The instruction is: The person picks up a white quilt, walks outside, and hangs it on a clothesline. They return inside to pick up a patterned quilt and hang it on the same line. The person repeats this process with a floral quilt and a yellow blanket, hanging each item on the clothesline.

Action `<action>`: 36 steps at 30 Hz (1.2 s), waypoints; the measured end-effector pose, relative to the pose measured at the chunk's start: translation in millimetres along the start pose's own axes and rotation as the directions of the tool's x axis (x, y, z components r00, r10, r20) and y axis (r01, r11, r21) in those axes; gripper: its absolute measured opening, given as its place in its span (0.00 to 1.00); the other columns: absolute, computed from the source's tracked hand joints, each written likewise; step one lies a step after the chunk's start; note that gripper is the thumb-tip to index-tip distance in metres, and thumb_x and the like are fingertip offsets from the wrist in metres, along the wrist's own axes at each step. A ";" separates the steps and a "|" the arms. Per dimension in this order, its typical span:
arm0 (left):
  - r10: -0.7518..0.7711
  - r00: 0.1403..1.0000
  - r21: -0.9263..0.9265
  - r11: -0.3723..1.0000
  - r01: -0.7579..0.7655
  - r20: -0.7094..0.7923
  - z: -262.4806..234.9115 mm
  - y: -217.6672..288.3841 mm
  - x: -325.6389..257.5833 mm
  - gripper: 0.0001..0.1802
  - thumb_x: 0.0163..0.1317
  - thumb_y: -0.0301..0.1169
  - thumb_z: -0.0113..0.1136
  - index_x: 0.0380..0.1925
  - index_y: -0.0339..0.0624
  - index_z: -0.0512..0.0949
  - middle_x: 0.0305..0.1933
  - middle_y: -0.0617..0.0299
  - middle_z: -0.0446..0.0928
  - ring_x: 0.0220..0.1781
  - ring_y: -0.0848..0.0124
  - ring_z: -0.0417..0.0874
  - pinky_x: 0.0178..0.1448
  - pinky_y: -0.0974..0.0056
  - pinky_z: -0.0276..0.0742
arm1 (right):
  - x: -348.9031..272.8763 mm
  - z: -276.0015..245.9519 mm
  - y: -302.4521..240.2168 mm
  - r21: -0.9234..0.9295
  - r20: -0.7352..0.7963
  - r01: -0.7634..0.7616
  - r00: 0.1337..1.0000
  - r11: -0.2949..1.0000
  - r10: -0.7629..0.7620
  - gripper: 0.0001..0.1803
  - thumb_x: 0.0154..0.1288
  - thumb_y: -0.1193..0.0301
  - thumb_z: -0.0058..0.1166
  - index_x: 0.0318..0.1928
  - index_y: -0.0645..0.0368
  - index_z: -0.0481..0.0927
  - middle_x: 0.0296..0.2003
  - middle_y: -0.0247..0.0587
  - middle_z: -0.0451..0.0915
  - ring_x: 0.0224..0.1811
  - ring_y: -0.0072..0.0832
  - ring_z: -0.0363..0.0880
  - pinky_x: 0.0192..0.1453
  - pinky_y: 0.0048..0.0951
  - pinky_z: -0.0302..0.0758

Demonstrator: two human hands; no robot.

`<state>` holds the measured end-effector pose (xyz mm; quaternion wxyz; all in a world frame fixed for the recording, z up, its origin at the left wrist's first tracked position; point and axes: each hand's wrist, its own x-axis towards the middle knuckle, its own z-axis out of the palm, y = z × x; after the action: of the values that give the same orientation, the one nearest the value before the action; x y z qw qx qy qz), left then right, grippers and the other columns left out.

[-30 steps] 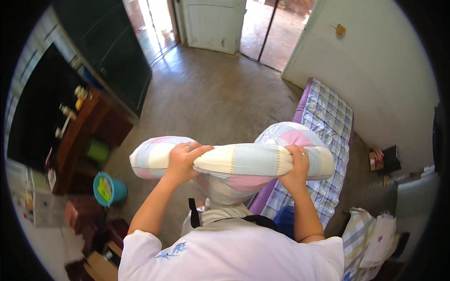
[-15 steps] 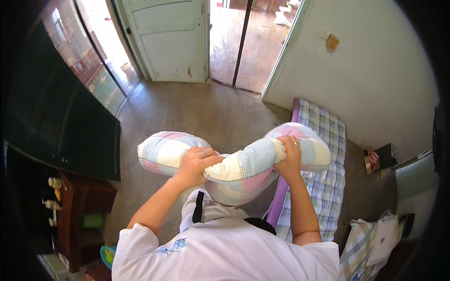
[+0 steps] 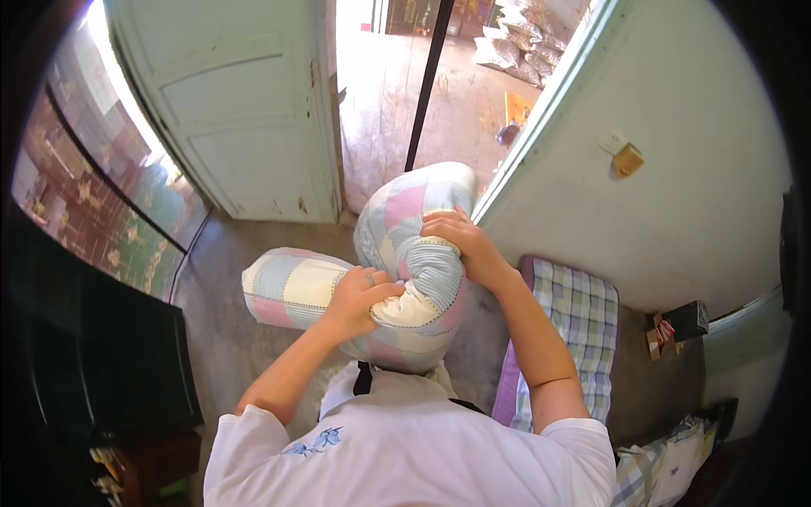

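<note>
Grey floor (image 3: 224, 245) lay around a checked mattress (image 3: 574, 325) right of centre and behind a patchwork roll (image 3: 435, 275) mid-frame, probably held two-handed for its soft bulk, forearms (image 3: 532, 338) slanting inward, the left hand (image 3: 356, 302) pinching a cream fold, the right hand (image 3: 471, 242) wrapping its fingers over a blue one.

Patchwork pillow (image 3: 435, 275) folds tighter; view swings right.
Clock centred on the view, versus one second ago: right hand (image 3: 467, 245) comes inward from beyond 3 o'clock, closer to the left hand (image 3: 355, 304); the stretch between them shortens and curls; pillow's right end shifts from 3 to just past 12. White door (image 3: 236, 127) slides from 12 to between 10 and 11, looking larger; dark green door (image 3: 101, 355) drops from 10 to 8; checked mattress (image 3: 574, 329) sinks from 3 to 4. Stacked sacks (image 3: 530, 51) come into fuller view at 1.
</note>
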<state>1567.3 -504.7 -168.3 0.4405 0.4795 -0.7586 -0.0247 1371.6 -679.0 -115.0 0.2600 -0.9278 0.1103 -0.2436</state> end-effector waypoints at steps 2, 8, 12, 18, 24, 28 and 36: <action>0.001 0.999 -0.018 1.000 -0.002 -0.046 5.1 -42.9 44.6 0.23 0.44 0.28 0.71 0.44 0.48 0.78 0.41 0.61 0.80 0.40 0.58 0.81 0.42 0.57 0.73 | 46.9 -18.5 46.8 0.058 -0.016 0.075 0.997 0.995 -0.074 0.19 0.52 0.83 0.57 0.46 0.57 0.79 0.48 0.38 0.82 0.59 0.38 0.76 0.69 0.56 0.62; -0.278 0.958 -0.096 0.958 0.271 -0.068 31.3 -178.6 195.5 0.46 0.43 0.35 0.76 0.66 0.52 0.68 0.51 0.52 0.80 0.48 0.51 0.83 0.50 0.55 0.79 | 178.0 -61.7 203.9 0.161 0.003 0.218 0.975 0.963 -0.221 0.16 0.50 0.83 0.58 0.43 0.63 0.80 0.42 0.46 0.82 0.51 0.43 0.80 0.57 0.34 0.75; -0.362 0.932 -0.065 0.930 0.362 0.009 67.6 -277.3 261.7 0.47 0.43 0.32 0.75 0.68 0.52 0.67 0.43 0.49 0.82 0.42 0.50 0.84 0.47 0.55 0.79 | 255.5 -92.7 301.1 0.150 0.120 0.195 0.970 0.969 -0.213 0.13 0.56 0.78 0.57 0.44 0.64 0.81 0.45 0.49 0.82 0.55 0.42 0.80 0.61 0.36 0.74; -0.330 0.932 -0.134 0.941 0.311 -0.153 128.4 -410.8 360.5 0.48 0.42 0.29 0.73 0.69 0.56 0.67 0.41 0.47 0.82 0.42 0.50 0.84 0.46 0.54 0.79 | 350.5 -128.8 435.8 0.032 0.054 0.201 0.978 0.979 -0.203 0.12 0.56 0.81 0.53 0.41 0.59 0.80 0.40 0.45 0.83 0.49 0.41 0.81 0.54 0.33 0.76; -0.325 0.945 -0.045 0.945 0.324 -0.031 176.5 -547.9 511.5 0.49 0.40 0.24 0.70 0.69 0.60 0.67 0.45 0.50 0.81 0.48 0.48 0.82 0.52 0.52 0.77 | 429.5 -178.7 614.8 -0.233 -0.068 -0.193 0.981 0.953 0.182 0.15 0.64 0.77 0.48 0.49 0.60 0.82 0.48 0.51 0.83 0.51 0.38 0.81 0.56 0.33 0.75; -0.316 0.948 0.136 0.942 0.308 0.039 226.5 -629.0 637.1 0.42 0.40 0.24 0.70 0.62 0.57 0.74 0.53 0.52 0.80 0.54 0.50 0.81 0.57 0.54 0.77 | 484.6 -240.9 694.0 0.180 -0.258 -0.853 0.440 0.490 0.860 0.16 0.70 0.69 0.43 0.50 0.57 0.82 0.49 0.51 0.82 0.51 0.46 0.81 0.56 0.39 0.75; -0.373 0.924 0.337 0.884 0.326 0.086 268.4 -713.7 703.6 0.26 0.48 0.20 0.64 0.48 0.58 0.79 0.51 0.60 0.78 0.56 0.57 0.78 0.58 0.57 0.77 | 435.2 -271.8 818.2 -0.508 -0.502 -0.514 0.829 0.692 0.247 0.13 0.66 0.70 0.43 0.46 0.56 0.79 0.50 0.46 0.82 0.59 0.45 0.75 0.66 0.40 0.68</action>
<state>1778.3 -1519.8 -206.9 0.2888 0.6696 -0.6841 -0.0175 1542.1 -1627.4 -179.2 -0.0439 -0.8459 0.4286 -0.3143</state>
